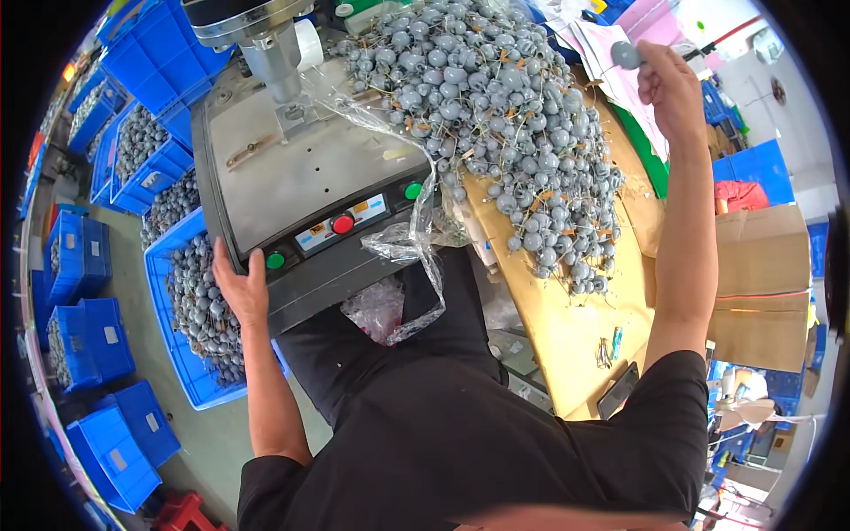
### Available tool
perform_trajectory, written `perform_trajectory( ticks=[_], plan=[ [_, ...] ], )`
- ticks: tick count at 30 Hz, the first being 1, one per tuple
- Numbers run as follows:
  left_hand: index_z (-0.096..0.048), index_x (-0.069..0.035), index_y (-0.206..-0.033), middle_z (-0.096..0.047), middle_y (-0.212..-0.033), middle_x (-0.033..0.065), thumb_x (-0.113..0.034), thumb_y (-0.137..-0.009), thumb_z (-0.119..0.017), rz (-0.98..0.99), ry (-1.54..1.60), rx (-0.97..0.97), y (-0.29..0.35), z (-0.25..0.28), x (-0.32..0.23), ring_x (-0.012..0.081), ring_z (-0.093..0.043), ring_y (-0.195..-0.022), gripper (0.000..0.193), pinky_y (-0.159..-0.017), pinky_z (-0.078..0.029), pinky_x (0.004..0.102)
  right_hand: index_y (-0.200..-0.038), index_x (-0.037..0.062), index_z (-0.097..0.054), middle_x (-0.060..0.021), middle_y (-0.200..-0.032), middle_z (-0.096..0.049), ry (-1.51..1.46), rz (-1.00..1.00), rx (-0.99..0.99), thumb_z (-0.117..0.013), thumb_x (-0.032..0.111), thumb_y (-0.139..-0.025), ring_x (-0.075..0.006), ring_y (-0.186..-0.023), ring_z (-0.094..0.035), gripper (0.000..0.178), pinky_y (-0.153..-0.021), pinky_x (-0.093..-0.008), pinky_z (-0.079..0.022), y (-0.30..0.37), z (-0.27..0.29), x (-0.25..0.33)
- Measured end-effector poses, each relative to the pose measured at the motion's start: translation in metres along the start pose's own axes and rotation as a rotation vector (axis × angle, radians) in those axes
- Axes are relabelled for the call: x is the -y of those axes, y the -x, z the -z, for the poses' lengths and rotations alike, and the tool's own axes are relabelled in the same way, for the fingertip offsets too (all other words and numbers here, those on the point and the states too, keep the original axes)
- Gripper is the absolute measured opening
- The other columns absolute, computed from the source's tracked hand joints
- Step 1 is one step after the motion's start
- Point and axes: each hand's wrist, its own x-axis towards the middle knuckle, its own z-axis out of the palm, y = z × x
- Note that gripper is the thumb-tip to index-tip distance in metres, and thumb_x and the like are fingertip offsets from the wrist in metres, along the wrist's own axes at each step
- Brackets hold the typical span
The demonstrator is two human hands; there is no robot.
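My right hand (670, 93) is raised at the far right, beyond the table. Its fingers are closed on a grey round part (626, 55). My left hand (241, 285) rests against the front left corner of a press machine (336, 190), thumb and fingers apart, holding nothing. A green button (275, 260) lies right by that thumb. The machine's front panel also carries a red button (343, 224) and a second green button (413, 190). Beside the machine, a large heap of similar grey round parts (531, 133), with thin wire-like ends, covers much of the tabletop.
The yellowish table (567, 354) carries a phone (618, 391) near its front edge. Clear plastic film (425, 257) hangs over the machine's front. Blue bins (190, 389) full of grey parts stand on the floor at left. A cardboard box (753, 283) stands at right.
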Motion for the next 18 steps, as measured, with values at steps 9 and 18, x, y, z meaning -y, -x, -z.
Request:
perform_trajectory(
  ticks=[9,18],
  plan=[
    [-0.045,0.007,-0.145,-0.054,-0.138,0.0244,-0.033,-0.094,-0.071,0.017,0.086,-0.007,0.016,-0.02,0.004,0.0336,-0.053,-0.128,0.07,-0.11,-0.039,0.0388,-0.095,0.0011,-0.068,0.0008,-0.068,-0.057,0.456,-0.117,0.084,-0.07,0.036,-0.091,-0.0078,-0.057,-0.054,0.035,-0.049,-0.0237,-0.043,0.006,0.01,-0.038],
    [-0.042,0.007,-0.147,-0.052,-0.14,0.0234,-0.027,-0.088,-0.077,0.031,0.18,-0.044,0.025,-0.016,0.025,0.034,-0.05,-0.131,0.076,-0.112,-0.037,0.0396,-0.091,0.0053,-0.064,0.0,-0.074,-0.061,0.396,-0.126,0.277,-0.068,0.029,-0.094,-0.0074,-0.057,-0.057,0.025,-0.049,-0.0221,-0.045,0.032,-0.001,-0.002]
  ],
)
